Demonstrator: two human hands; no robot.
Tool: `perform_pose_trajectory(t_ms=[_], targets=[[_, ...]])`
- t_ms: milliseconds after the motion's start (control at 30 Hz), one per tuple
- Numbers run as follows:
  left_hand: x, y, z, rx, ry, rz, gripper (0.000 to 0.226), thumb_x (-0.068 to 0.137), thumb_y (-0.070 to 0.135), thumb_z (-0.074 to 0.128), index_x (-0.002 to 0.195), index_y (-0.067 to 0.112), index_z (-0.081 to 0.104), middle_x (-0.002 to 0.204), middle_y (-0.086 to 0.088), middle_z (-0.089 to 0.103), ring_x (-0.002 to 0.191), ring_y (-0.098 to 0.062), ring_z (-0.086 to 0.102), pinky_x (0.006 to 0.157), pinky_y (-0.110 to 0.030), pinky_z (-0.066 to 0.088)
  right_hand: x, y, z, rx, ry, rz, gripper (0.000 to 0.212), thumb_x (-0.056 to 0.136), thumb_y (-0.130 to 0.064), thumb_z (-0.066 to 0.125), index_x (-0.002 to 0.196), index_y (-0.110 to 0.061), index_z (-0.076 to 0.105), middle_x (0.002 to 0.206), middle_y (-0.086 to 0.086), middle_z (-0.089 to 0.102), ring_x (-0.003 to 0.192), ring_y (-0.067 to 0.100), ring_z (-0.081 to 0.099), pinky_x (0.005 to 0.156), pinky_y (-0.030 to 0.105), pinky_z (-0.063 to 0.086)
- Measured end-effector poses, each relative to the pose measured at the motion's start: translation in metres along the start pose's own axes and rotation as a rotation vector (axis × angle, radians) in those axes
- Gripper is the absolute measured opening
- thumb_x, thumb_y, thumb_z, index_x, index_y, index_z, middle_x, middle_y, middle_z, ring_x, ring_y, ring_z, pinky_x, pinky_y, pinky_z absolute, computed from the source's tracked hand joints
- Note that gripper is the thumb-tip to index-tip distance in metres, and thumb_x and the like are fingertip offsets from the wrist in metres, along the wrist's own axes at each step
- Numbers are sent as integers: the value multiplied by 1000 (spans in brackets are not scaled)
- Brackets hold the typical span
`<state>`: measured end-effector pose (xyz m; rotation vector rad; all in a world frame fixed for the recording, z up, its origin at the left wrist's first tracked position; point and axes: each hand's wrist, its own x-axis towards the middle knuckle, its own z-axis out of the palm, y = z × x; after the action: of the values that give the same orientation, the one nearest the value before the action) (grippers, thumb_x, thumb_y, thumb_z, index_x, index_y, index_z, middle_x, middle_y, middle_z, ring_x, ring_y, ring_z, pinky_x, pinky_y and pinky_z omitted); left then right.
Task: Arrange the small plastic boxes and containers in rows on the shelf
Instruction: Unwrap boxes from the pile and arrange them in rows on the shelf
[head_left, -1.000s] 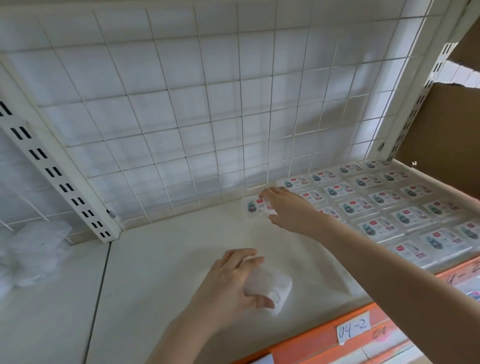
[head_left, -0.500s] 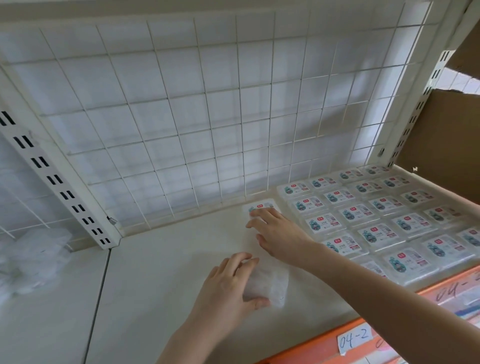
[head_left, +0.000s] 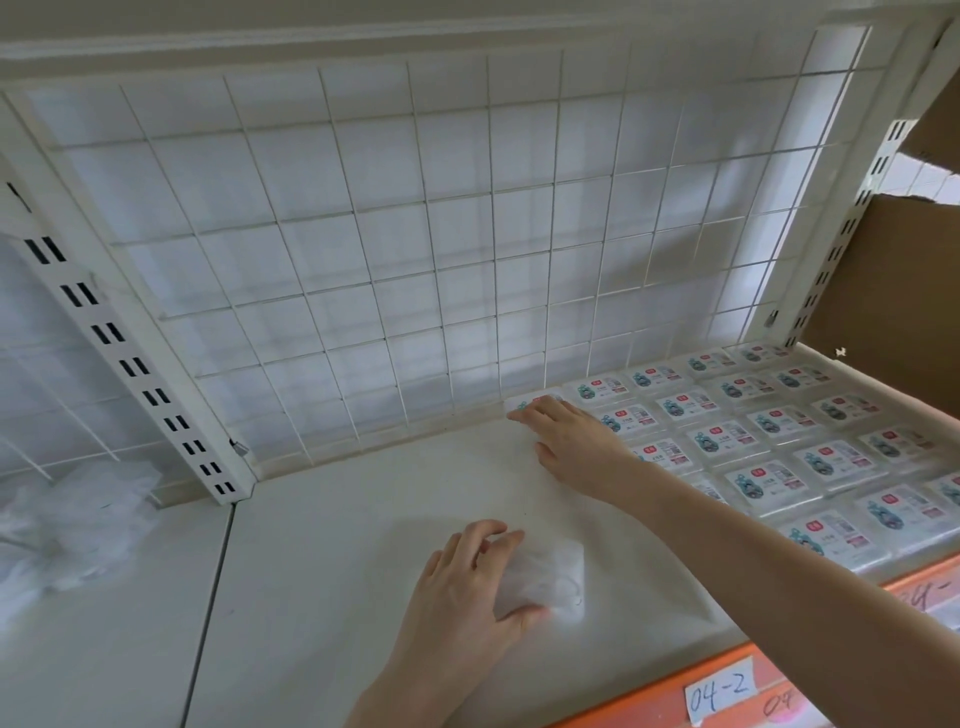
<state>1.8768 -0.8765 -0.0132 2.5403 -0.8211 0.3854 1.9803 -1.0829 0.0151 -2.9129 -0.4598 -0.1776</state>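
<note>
A white shelf (head_left: 332, 561) backs onto wire mesh (head_left: 395, 249). At three o'clock, boxes (head_left: 769, 447) sit in rows. The right hand (head_left: 574, 441) presses flat-fingered on the end box (head_left: 524, 404); the left hand (head_left: 467, 587) grips a white packet (head_left: 550, 577).

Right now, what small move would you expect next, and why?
Probably the right hand nudges the box flush beside the back row, then lifts off. Its fingers rest on that box at the row's left end, while the left hand grips a white bundle.
</note>
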Motion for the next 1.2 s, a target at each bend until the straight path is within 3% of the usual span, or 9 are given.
perform_pose_trajectory(t_ms=[167,300,400,500,600,733,967,1067,1200], targets=[[1,2,-4,-40,-37,-40,64,61,69,50,114,34,56,113,19,45,98,0,49,77,-21,49,1,-6,0,-6,-16,49,45,94,-14,42,138,-21,39,138,-1,37,130,20,35,103,37,37],[7,2,-15,-265,-25,-276,70,60,81,44,113,37,55,110,19,51,96,4,53,81,-19,45,-12,-26,-8,137,137,74,34,95,-21,45,129,-19,51,132,0,47,124,20,44,94,37,41],[14,0,-25,-597,116,-428,55,67,73,47,98,29,60,83,8,65,73,-4,60,65,-20,47,-38,-49,-18,611,202,93,22,98,-20,47,113,-14,62,112,3,61,98,17,61,85,27,48],[21,5,-33,-856,145,-471,41,83,54,43,88,17,61,72,-2,66,66,-25,64,53,-26,47,-66,-72,-32,1164,37,221,29,99,-30,40,116,-14,57,107,7,62,99,16,63,83,27,55],[25,13,-38,-1041,123,-613,51,97,45,37,84,2,61,62,-14,63,52,-34,62,42,-25,40,-84,-80,-38,1378,-16,221,35,94,-34,45,120,-13,52,105,13,62,99,19,64,77,31,56],[24,23,-39,-1129,45,-671,59,96,43,22,93,1,63,62,-14,67,47,-26,62,40,-23,37,-87,-78,-39,1284,35,218,28,93,-20,53,120,-11,49,101,9,66,91,17,69,72,33,58],[23,20,-29,-1049,156,-727,22,93,24,52,85,10,66,71,-6,71,63,-17,66,48,-26,50,-80,-67,-28,1201,232,397,37,87,-11,63,118,-21,47,110,3,58,91,14,67,79,30,57],[22,19,-28,-1138,232,-809,19,94,18,52,91,3,62,75,-10,71,60,-22,67,49,-27,54,-78,-65,-24,1187,164,386,31,89,-6,60,116,-17,50,107,4,59,87,15,68,84,32,56],[22,20,-25,-1242,257,-843,16,94,14,53,96,-2,56,87,-16,71,77,-31,70,64,-31,58,-76,-71,-21,1090,46,325,28,89,-17,63,115,-21,51,108,-3,61,91,10,65,85,26,54]])
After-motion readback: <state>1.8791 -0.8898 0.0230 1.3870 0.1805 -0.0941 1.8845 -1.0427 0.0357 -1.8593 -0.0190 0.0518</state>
